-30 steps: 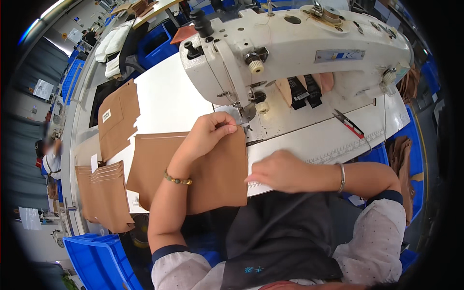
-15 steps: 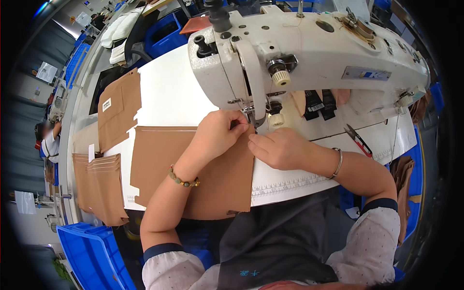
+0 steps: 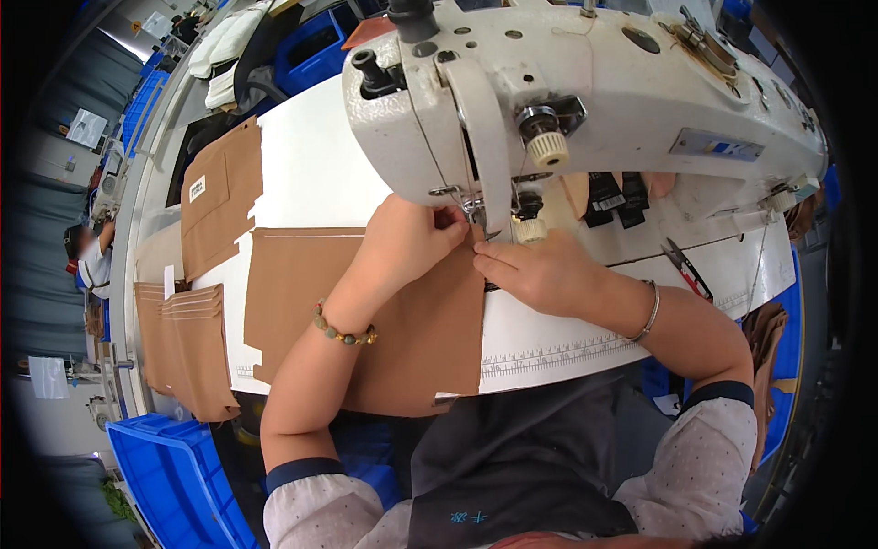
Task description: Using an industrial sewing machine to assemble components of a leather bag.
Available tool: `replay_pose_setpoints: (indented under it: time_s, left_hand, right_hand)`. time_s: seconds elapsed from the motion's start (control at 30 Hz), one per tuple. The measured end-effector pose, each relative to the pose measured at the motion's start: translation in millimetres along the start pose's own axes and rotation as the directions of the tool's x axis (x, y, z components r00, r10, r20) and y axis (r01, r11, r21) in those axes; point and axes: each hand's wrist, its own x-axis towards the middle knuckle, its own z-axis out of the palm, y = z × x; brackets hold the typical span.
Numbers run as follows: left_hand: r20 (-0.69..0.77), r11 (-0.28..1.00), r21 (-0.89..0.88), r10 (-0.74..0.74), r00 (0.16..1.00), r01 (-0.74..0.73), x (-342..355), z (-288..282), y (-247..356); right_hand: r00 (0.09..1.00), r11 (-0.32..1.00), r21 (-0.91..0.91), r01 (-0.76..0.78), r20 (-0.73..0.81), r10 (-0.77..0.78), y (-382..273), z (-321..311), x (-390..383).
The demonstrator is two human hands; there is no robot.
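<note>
A brown fabric panel (image 3: 297, 311) lies flat on the white table, its top right corner by the needle and presser foot (image 3: 473, 209) of a white sewing machine (image 3: 412, 128). My left hand (image 3: 412, 240), closed, pinches the panel's upper edge just left of the foot; its fingertips are partly hidden. On the other side, my right hand (image 3: 540, 276) has thumb and forefinger pressed together on the panel's right edge, close below the foot. The fingers of both hands nearly meet there. A pale line of stitching runs along the panel's top edge.
Stacked brown pieces (image 3: 187, 339) and a brown pocketed piece (image 3: 219, 197) lie at left. Red-and-black thread snips (image 3: 686, 270) rest at right, with black labels (image 3: 617, 199) under the machine arm. A blue crate (image 3: 178, 476) stands lower left; a person (image 3: 94, 261) sits far left.
The view has shifted slightly, the machine appearing a little larger. Both hands stay by the presser foot; my left fingertips have drawn back slightly from the needle and the right.
</note>
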Motion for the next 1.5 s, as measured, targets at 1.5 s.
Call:
replay_pose_setpoints:
  time_s: [1.5]
  left_hand:
    - [-0.091,0.985,0.030,-0.167,0.982,0.170,-14,-7,-7]
  right_hand:
    - [0.946,0.943,-0.083,0.322,-0.004,-0.324,-33,-16,-8]
